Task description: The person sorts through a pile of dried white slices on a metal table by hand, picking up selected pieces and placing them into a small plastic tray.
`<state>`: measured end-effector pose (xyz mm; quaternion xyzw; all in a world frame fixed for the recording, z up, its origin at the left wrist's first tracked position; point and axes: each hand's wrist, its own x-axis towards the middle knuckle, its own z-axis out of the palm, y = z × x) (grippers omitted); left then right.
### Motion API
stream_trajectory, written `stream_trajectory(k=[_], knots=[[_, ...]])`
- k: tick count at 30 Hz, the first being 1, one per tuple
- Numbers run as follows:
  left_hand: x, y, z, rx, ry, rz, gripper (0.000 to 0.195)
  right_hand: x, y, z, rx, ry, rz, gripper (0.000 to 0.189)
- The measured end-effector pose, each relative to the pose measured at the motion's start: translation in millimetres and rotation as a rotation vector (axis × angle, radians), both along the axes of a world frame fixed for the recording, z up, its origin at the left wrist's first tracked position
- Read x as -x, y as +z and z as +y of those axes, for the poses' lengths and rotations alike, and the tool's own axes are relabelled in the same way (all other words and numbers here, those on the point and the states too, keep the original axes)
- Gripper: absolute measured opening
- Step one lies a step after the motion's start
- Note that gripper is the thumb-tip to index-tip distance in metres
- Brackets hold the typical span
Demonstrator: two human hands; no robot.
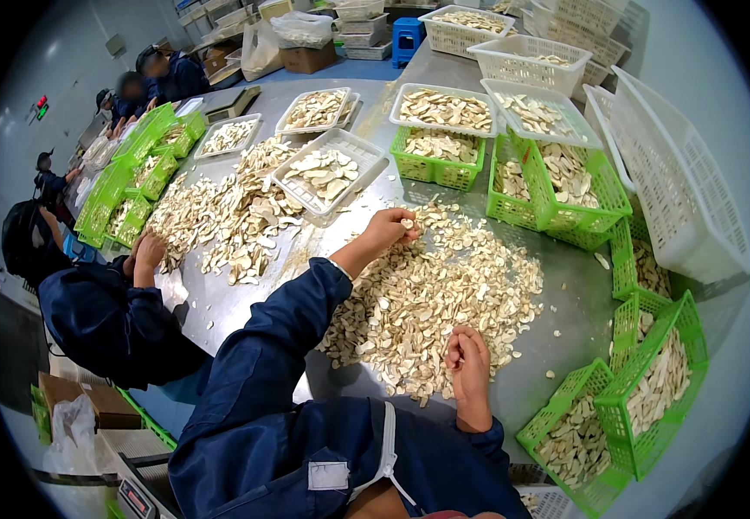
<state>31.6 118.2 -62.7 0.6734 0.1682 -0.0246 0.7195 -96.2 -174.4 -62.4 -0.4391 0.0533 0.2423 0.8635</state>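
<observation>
A broad pile of pale dried slices [440, 292], mushroom-like in shape, lies on the steel table [576, 318] before me. At the far edge of this pile, my left hand [384, 232] pinches a small pale slice [407, 224] between thumb and fingers. My right hand [469, 363] hovers at the pile's near right edge with its fingers curled inward. Whether anything sits inside those curled fingers is hidden. Just beyond my left hand, a white plastic tray [365, 170] holds larger slices.
Green plastic baskets [440, 170] of slices line the far and right sides, some under white trays [443, 108]. A tall white crate [680, 188] leans at right. Another person [115, 318] works close on my left at a second slice pile [245, 214]. A scale [232, 104] stands farther back.
</observation>
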Motion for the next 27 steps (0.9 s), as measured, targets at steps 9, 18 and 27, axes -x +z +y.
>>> stream_trajectory(k=[9,18,27], knots=[[-49.9,-3.5,-48.8,-1.096,-0.270,-0.373,0.014,-0.2,2.6,-1.6,-0.024,0.000,0.012,0.014],[-90.5,-31.2,-78.3,-1.454,-0.373,-0.410,0.013,-1.1,3.0,-2.2,-0.003,0.009,0.002,0.014],[-70.1,-17.7,-78.4,-1.334,-0.404,-0.371,0.015,-0.1,-0.7,-3.1,0.005,0.025,0.009,0.014]])
